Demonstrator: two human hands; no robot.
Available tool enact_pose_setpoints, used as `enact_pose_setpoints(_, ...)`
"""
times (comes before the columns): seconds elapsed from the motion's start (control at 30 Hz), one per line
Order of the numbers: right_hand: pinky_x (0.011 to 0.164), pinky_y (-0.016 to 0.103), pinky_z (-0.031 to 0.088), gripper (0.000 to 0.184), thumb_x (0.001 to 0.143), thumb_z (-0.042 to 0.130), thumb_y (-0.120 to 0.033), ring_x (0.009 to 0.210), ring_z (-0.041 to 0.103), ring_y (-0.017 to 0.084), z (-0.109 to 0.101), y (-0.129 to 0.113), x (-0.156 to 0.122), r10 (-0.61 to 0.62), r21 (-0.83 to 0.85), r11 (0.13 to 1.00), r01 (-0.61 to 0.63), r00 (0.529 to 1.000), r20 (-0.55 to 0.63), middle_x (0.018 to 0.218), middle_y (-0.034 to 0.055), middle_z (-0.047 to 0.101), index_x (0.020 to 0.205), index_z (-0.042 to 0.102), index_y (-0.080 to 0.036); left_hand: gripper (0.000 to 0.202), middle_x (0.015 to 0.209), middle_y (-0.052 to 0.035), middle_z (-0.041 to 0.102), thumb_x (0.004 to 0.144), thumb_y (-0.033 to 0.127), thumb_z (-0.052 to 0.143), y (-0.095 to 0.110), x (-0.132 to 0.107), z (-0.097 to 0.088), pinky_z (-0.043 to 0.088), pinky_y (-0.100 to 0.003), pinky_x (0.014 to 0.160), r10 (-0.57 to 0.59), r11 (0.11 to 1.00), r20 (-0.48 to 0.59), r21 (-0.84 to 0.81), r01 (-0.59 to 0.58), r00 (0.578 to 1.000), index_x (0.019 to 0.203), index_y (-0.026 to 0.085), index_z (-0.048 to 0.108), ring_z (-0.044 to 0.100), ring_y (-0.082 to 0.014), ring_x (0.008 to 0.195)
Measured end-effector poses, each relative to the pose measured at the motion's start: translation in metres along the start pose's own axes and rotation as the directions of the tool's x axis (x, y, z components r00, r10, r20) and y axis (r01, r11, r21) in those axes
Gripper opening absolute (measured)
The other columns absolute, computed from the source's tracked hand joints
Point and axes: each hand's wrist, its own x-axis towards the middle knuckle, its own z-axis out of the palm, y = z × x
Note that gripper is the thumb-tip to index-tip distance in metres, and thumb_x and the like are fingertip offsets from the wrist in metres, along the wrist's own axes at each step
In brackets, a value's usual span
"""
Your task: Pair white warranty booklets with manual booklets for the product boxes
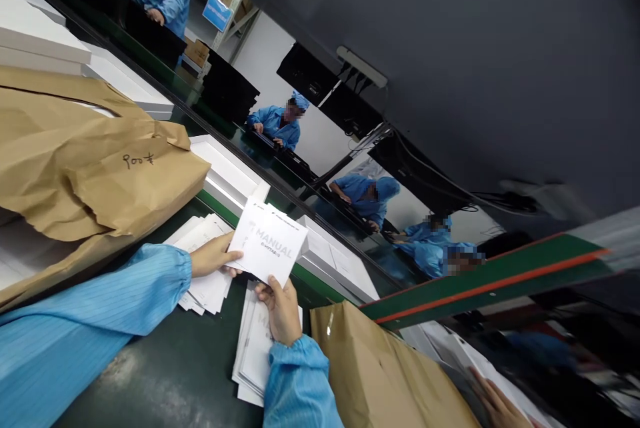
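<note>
Both my hands hold white printed manuals (273, 241), with the word MANUAL on the top one and at least one more sheet edge behind it. My left hand (215, 258) pinches the left edge, thumb on top. At the lower edge, my right hand (281, 308) grips with its thumb in front. Under my left hand lies a loose pile of white leaflets (207, 291) on the dark green table. Below my right hand rests a stack of manuals (253, 355), partly covered by my wrist and sleeve.
A large brown paper package (115, 175) lies open at left, another brown package (370, 368) stands at right. White box trays (225, 171) line the conveyor (300, 198) beyond. A green beam (490, 278) crosses at right. A co-worker's hand (500, 405) shows lower right; other people sit opposite.
</note>
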Motion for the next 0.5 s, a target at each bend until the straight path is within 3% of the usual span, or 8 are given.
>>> enact_pose_setpoints(0.1, 0.040, 0.016, 0.037, 0.025, 0.067, 0.053, -0.027, 0.047, 0.051, 0.007, 0.001, 0.000, -0.001, -0.009, 0.018, 1.000, 0.009, 1.000, -0.019, 0.062, -0.0008, 0.057, 0.087, 0.046, -0.014, 0.038, 0.050, 0.0024, 0.056, 0.071, 0.035, 0.042, -0.001, -0.003, 0.002, 0.032, -0.017, 0.036, -0.014, 0.991, -0.031, 0.130, 0.018, 0.999, 0.103, 0.016, 0.034, 0.048, -0.0092, 0.037)
enact_pose_setpoints(0.33, 0.042, 0.019, 0.040, 0.032, 0.070, 0.049, -0.033, 0.048, 0.053, 0.009, 0.002, 0.001, -0.001, -0.050, -0.018, 0.999, 0.049, 0.998, -0.035, 0.065, 0.0019, 0.059, 0.095, 0.041, -0.014, 0.018, 0.053, 0.0048, 0.055, 0.073, 0.030, 0.038, 0.002, -0.003, 0.008, 0.037, -0.018, 0.043, 0.075, 0.982, -0.183, 0.184, -0.041, 0.980, 0.086, 0.018, 0.035, 0.050, -0.0079, 0.042)
enact_pose_setpoints(0.5, 0.047, 0.021, 0.041, 0.036, 0.070, 0.048, -0.035, 0.051, 0.053, 0.009, 0.003, -0.004, -0.005, -0.113, 0.025, 0.993, 0.117, 0.983, -0.143, 0.069, -0.0007, 0.059, 0.099, 0.038, -0.016, 0.011, 0.052, 0.0057, 0.054, 0.074, 0.028, 0.037, 0.006, 0.009, -0.009, 0.035, -0.017, 0.041, 0.129, 0.976, -0.410, 0.213, -0.043, 0.903, 0.079, 0.019, 0.036, 0.051, -0.0077, 0.041)
